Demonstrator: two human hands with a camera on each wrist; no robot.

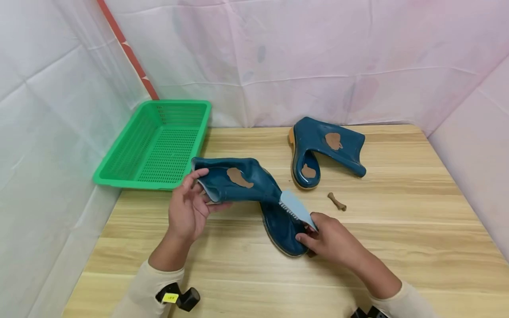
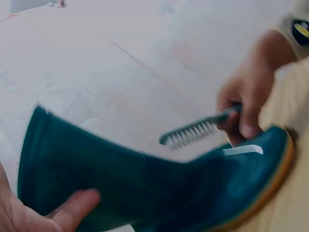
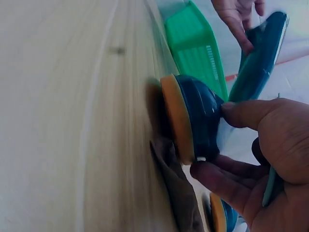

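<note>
A dark blue rubber boot [image 1: 246, 181] with a brown patch on its shaft lies across the table, its toe toward the right. My left hand [image 1: 191, 212] holds the shaft at its open top. In my right hand [image 1: 334, 238] is a light blue brush [image 1: 296, 206], its white bristles facing the boot near the ankle. The right thumb and fingers also touch the boot's toe, as the right wrist view shows. Behind the brush, a second blue boot [image 1: 346, 138] lies on its side with brown patches on shaft and foot.
A green plastic basket [image 1: 207, 128] stands at the back left. A small brown bone-shaped piece [image 1: 337, 202] lies on the table [image 1: 417, 185] right of the boots. Beside the held boot's sole, the right wrist view shows a dark brown strip [image 3: 178, 188].
</note>
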